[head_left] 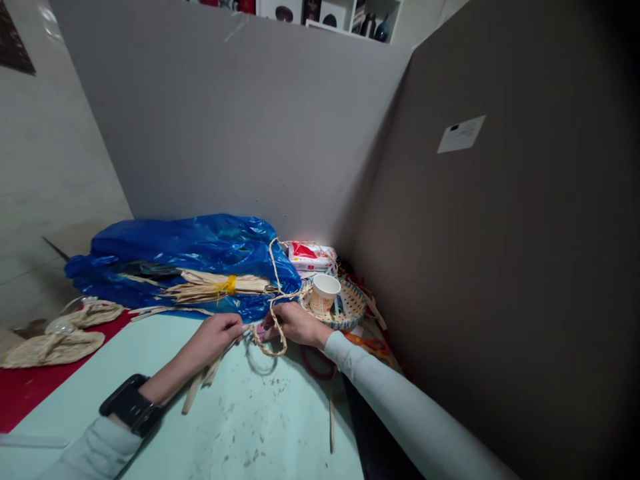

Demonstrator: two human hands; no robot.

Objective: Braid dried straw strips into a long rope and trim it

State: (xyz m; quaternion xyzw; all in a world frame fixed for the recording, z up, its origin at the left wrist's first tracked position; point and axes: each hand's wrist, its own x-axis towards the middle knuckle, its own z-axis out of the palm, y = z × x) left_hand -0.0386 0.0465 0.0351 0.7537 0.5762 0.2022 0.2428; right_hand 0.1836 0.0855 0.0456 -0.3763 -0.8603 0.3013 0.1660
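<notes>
A thin braided straw cord [271,350] hangs in a loop between my hands above the pale green table. My left hand [220,335] is closed in a pinch on the cord's end, and loose flat straw strips [206,375] trail below it. Curled fingers of my right hand [297,325] grip the cord near the loop, their tips partly hidden. Something small and pink [260,329] shows between the hands; I cannot make out what it is. From the right hand the cord runs back up over a blue plastic bag [200,237].
Behind my hands lies a straw bundle [195,287] tied with yellow. A paper cup [325,293] stands in a woven basket [356,303], near a white and red packet [313,257]. Orange-handled scissors [370,345] lie at right. Straw sandals [55,348] rest at left; grey panels [240,127] enclose the back.
</notes>
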